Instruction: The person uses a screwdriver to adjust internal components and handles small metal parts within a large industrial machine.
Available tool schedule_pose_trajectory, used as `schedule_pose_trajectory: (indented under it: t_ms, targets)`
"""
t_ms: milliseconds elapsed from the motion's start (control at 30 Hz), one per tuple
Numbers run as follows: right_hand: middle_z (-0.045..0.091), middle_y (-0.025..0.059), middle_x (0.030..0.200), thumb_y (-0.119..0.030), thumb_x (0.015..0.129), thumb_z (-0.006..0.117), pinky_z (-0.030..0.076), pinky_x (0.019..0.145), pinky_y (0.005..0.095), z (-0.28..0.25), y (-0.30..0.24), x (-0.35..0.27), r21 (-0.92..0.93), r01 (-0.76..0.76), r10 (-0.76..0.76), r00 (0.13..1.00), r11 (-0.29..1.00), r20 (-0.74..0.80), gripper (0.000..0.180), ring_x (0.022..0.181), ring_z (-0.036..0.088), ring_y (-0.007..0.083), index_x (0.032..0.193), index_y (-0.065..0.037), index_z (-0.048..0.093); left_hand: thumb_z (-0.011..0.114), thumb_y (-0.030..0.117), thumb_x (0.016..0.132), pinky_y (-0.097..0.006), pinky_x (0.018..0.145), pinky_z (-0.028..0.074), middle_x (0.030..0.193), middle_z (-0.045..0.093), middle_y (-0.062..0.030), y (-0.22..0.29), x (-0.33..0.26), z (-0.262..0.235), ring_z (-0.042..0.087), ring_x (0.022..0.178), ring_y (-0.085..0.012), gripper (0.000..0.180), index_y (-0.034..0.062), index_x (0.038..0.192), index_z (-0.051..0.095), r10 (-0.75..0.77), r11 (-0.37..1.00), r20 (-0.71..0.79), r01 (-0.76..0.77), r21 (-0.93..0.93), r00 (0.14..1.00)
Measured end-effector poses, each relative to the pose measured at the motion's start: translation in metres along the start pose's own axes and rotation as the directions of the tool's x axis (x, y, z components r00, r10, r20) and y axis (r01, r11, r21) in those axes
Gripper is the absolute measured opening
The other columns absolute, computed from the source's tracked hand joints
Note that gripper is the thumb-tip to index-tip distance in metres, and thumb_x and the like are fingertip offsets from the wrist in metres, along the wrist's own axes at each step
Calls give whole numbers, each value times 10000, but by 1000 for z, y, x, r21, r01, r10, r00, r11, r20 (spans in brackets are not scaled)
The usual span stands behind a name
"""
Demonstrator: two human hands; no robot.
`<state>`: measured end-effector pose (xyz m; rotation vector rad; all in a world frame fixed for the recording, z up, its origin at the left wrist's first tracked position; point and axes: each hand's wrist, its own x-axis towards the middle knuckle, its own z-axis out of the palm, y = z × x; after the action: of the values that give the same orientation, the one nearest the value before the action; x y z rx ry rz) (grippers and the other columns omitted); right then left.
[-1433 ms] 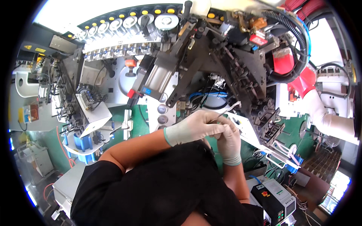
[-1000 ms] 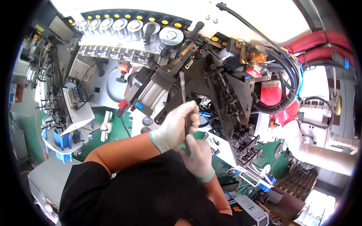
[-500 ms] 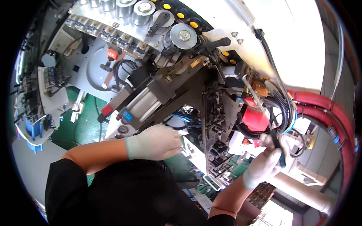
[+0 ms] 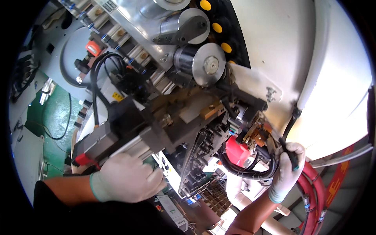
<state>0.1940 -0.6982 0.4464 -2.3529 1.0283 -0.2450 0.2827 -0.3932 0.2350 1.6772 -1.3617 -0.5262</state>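
My right hand (image 4: 288, 172), in a pale knitted glove, grips a slim black tool (image 4: 290, 153) with a teal edge; its exact kind does not show. The tool stands steeply between thumb and fingers, beside orange-brown machine parts (image 4: 258, 135) and black ribbed hoses (image 4: 272, 164). My left hand (image 4: 127, 178), gloved the same way, is curled with its back toward me. It lies against or just in front of the lower side of a grey cylinder block (image 4: 137, 147) with a red end piece (image 4: 83, 159). Whatever its fingers hold, if anything, is hidden.
Metal rollers (image 4: 211, 65) and a black lever (image 4: 184, 33) stand beyond the block. Behind my right hand are a bright red part (image 4: 236, 152) and thick red hoses (image 4: 309, 196). A white housing (image 4: 274, 43) rises at the right. Green floor (image 4: 56, 117) shows at left.
My view has moved in closer and shifted, so the machine looks larger. The left hand now overlaps the cylinder block's lower side. My right hand keeps the black tool, closer to the orange-brown parts.
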Motion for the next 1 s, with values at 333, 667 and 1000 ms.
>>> schedule_pose_trajectory:
  t_ms: [333,667,1000]
  targets:
    - [600,23,943,42,846,707,459,754,213,25,-11,18,-234,-72,58,996,970,-66,225,792,556,72,1023,-17,582,766,402,905,-278,403,250,544,422,52,-16,-3,5,414,436,-104,336,78,862,689,76,968,23,-68,-241,997]
    - [599,54,927,67,794,752,480,696,255,33,-17,44,-607,53,46,988,793,147,240,746,568,115,978,-24,627,784,468,860,-275,403,189,495,334,58,-16,1,7,343,381,-69,356,117,843,728,74,966,-60,-86,-245,995]
    - [641,135,910,10,803,749,514,712,331,63,-19,65,-741,201,93,938,640,334,245,739,631,241,1025,-4,646,755,493,885,-276,406,168,495,310,63,-17,-4,12,306,383,-63,371,127,833,724,83,974,-43,-90,-206,996]
